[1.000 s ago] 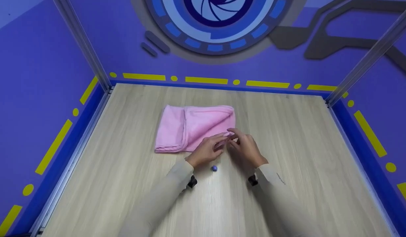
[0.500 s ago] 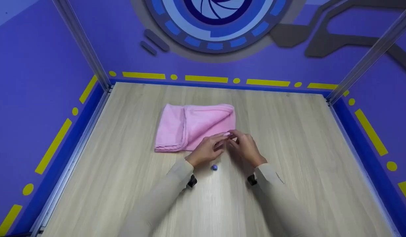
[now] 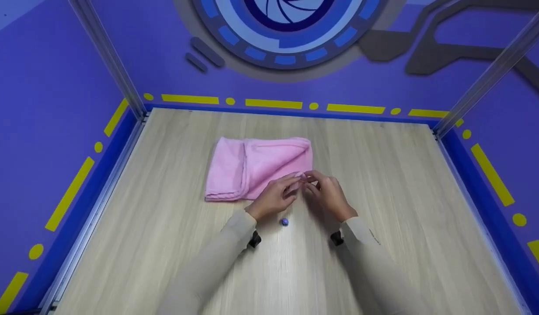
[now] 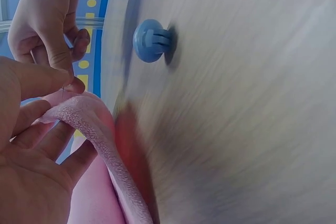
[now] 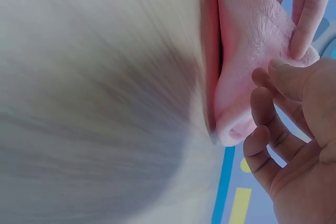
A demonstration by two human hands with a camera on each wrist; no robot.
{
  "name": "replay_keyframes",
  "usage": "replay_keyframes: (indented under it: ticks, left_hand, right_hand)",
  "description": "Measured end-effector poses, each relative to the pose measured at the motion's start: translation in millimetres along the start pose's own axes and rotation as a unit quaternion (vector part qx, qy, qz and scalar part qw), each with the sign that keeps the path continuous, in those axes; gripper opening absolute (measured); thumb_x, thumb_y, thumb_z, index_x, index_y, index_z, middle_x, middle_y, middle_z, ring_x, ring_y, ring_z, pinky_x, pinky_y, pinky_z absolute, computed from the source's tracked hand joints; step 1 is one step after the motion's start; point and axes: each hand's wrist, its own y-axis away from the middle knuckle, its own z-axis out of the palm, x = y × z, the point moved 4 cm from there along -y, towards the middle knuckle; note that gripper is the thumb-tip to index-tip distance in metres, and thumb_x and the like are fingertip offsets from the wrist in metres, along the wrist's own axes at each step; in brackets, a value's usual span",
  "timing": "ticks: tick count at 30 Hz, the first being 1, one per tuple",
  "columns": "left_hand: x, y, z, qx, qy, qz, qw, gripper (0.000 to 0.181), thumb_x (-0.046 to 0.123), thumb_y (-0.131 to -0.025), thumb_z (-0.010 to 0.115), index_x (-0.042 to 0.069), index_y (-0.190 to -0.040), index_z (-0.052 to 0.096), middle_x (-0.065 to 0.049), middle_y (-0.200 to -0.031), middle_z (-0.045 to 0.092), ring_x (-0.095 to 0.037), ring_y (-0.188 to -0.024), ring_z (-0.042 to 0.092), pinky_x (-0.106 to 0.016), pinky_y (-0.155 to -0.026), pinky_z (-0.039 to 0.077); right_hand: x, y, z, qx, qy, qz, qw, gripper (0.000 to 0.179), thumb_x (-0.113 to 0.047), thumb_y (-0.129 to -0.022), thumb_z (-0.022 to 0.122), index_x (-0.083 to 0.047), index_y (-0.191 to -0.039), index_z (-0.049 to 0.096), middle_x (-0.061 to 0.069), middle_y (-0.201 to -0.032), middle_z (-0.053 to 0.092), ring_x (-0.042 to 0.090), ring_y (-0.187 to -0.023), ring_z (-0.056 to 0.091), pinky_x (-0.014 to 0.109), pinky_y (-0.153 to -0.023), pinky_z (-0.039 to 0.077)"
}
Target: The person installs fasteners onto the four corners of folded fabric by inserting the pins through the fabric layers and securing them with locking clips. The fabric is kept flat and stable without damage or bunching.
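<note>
A folded pink fleece cloth (image 3: 269, 155) lies on the wooden table. My left hand (image 3: 272, 200) holds its near right corner up, with thumb above and fingers under the fuzzy edge (image 4: 89, 124) in the left wrist view. Against that corner, my right hand (image 3: 332, 199) pinches thumb and forefinger together; a very thin pin (image 5: 280, 54) shows at the thumb tip, the rest of it hidden. The right hand's other fingers are loosely bent. Between my wrists sits a small blue mushroom-shaped clip cap (image 4: 149, 40) with a slotted stem, lying on its side on the table.
The wooden table top (image 3: 396, 183) spreads around the cloth on all sides. Blue-purple panels with yellow dashes (image 3: 273, 104) enclose it at the back, left and right. Metal posts (image 3: 483, 83) stand at the back corners.
The fingertips and the raised cloth corner have shifted up slightly, and the right hand a touch to the right. The cap and the rest of the cloth stay put.
</note>
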Motion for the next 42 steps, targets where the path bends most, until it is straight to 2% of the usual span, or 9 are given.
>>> replay_keyframes:
  ticks: [4, 14, 28, 33, 36, 38, 39, 42]
  left_hand:
    - [0.2, 0.5, -1.0, -0.006, 0.001, -0.003, 1.0, 0.06, 0.001, -0.092, 0.071, -0.002, -0.148, 0.05, -0.017, -0.156, 0.046, -0.027, -0.143, 0.045, -0.034, -0.119, 0.035]
    - [4.3, 2.4, -1.0, 0.002, -0.008, 0.031, 0.9995, 0.06, -0.002, -0.088, 0.071, -0.006, -0.145, 0.053, -0.017, -0.153, 0.05, -0.029, -0.142, 0.047, -0.033, -0.119, 0.035]
    - [5.5, 4.4, -2.5, -0.018, -0.007, 0.011, 0.9997, 0.06, 0.001, -0.09, 0.07, -0.004, -0.146, 0.052, -0.014, -0.156, 0.048, -0.025, -0.138, 0.051, -0.032, -0.119, 0.035]
    - [7.9, 4.0, -4.2, -0.024, 0.005, 0.012, 0.9996, 0.058, 0.001, -0.091, 0.071, -0.005, -0.146, 0.052, -0.016, -0.156, 0.047, -0.028, -0.14, 0.05, -0.033, -0.119, 0.035]
    - [9.7, 4.3, -7.9, -0.017, 0.008, 0.01, 0.9998, 0.055, 0.002, -0.092, 0.071, -0.003, -0.144, 0.055, -0.02, -0.154, 0.048, -0.032, -0.143, 0.046, -0.037, -0.12, 0.034]
    - [11.2, 4.9, -12.3, 0.001, 0.002, 0.01, 0.9999, 0.051, 0.003, -0.092, 0.072, -0.002, -0.141, 0.058, -0.021, -0.15, 0.052, -0.034, -0.14, 0.049, -0.04, -0.119, 0.037]
    - [11.5, 5.3, -14.7, 0.01, 0.003, 0.012, 0.9999, 0.049, 0.003, -0.092, 0.072, -0.002, -0.139, 0.06, -0.022, -0.146, 0.055, -0.035, -0.135, 0.053, -0.041, -0.116, 0.041]
    - [12.9, 7.1, -22.2, 0.032, 0.001, 0.015, 0.9994, 0.038, 0.003, -0.092, 0.072, -0.002, -0.128, 0.067, -0.02, -0.13, 0.063, -0.035, -0.112, 0.065, -0.04, -0.099, 0.054]
  right_hand:
    - [0, -0.6, 0, -0.003, -0.004, 0.001, 1.0, 0.026, -0.008, -0.094, 0.075, -0.009, -0.119, 0.071, 0.006, -0.101, 0.078, 0.016, -0.075, 0.068, 0.037, -0.066, 0.058]
    - [-1, -0.7, 6, -0.019, 0.0, 0.011, 0.9998, 0.029, -0.011, -0.096, 0.073, -0.01, -0.125, 0.07, 0.005, -0.102, 0.077, 0.014, -0.076, 0.067, 0.036, -0.068, 0.058]
    - [-4, -3.6, 9, -0.009, 0.004, 0.002, 0.9999, 0.027, -0.012, -0.095, 0.075, -0.008, -0.121, 0.072, 0.007, -0.103, 0.078, 0.018, -0.085, 0.071, 0.039, -0.072, 0.059]
    - [-5, -3.0, 8, 0.006, 0.011, -0.01, 0.9999, 0.021, -0.012, -0.094, 0.076, -0.009, -0.115, 0.075, 0.006, -0.102, 0.078, 0.016, -0.08, 0.069, 0.038, -0.068, 0.057]
    - [-4, -1.9, 7, 0.011, 0.015, -0.019, 0.9996, 0.019, -0.012, -0.093, 0.076, -0.008, -0.112, 0.075, 0.007, -0.101, 0.079, 0.016, -0.077, 0.07, 0.039, -0.067, 0.058]
    - [-4, -1.3, 7, 0.01, 0.014, -0.024, 0.9996, 0.016, -0.012, -0.094, 0.076, -0.008, -0.109, 0.075, 0.007, -0.1, 0.079, 0.017, -0.077, 0.07, 0.039, -0.067, 0.06]
    - [-4, -1.3, 7, 0.009, 0.014, -0.027, 0.9995, 0.015, -0.013, -0.094, 0.076, -0.009, -0.108, 0.075, 0.007, -0.099, 0.079, 0.018, -0.077, 0.071, 0.04, -0.067, 0.06]
    - [-4, -1.4, 7, 0.007, 0.011, -0.026, 0.9996, 0.01, -0.014, -0.094, 0.075, -0.011, -0.104, 0.075, 0.005, -0.098, 0.078, 0.017, -0.077, 0.071, 0.039, -0.068, 0.06]
